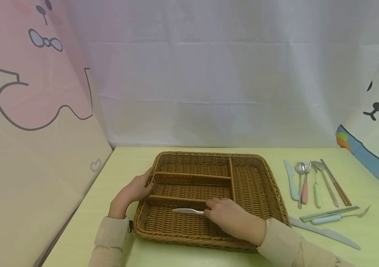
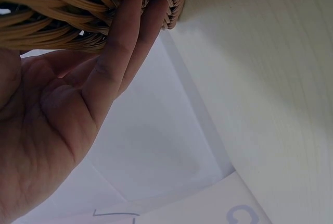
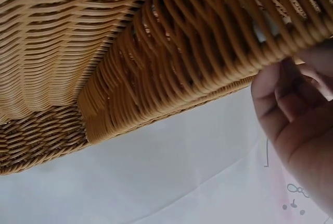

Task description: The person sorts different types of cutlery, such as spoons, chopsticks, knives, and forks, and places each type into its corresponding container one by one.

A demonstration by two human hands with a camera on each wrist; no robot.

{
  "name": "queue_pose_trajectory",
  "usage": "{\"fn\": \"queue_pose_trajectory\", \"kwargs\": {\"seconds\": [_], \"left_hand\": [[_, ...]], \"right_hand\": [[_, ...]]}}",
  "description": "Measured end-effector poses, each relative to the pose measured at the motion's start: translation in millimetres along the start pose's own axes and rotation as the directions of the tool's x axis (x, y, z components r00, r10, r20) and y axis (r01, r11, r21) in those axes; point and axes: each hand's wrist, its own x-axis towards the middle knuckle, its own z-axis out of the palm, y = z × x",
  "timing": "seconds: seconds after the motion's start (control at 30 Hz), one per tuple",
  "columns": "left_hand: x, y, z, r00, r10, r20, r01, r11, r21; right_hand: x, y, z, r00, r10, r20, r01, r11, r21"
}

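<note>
We can read no words, brand names or numbers in any of the three views. The one sign we make out is a heart point(image 1: 95, 165), drawn in pale purple outline on the wall cloth point(image 1: 42, 178) at left, near the edge of the table point(image 1: 90, 207). From the left wrist, we see part of a purple curved line point(image 2: 229, 214) on the cloth, cut off by the lower edge of the view. We also spot a dark mark point(image 1: 337, 260) on the right sleeve point(image 1: 286, 244), too small to read.
</note>
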Motion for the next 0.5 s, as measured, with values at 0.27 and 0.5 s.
{"fn": "queue_pose_trajectory", "kwargs": {"seconds": [0.27,0.5], "left_hand": [[0.0,0.4,-0.2,1.0,0.008,0.002,-0.008,1.0,0.007],[-0.6,0.9,-0.3,1.0,0.004,0.0,-0.004,1.0,0.006]], "right_hand": [[-0.3,2.6,7.7,0.997,-0.053,0.047,0.052,0.999,0.017],[-1.3,4.2,8.4,0.996,-0.075,0.055,0.074,0.997,0.023]]}}
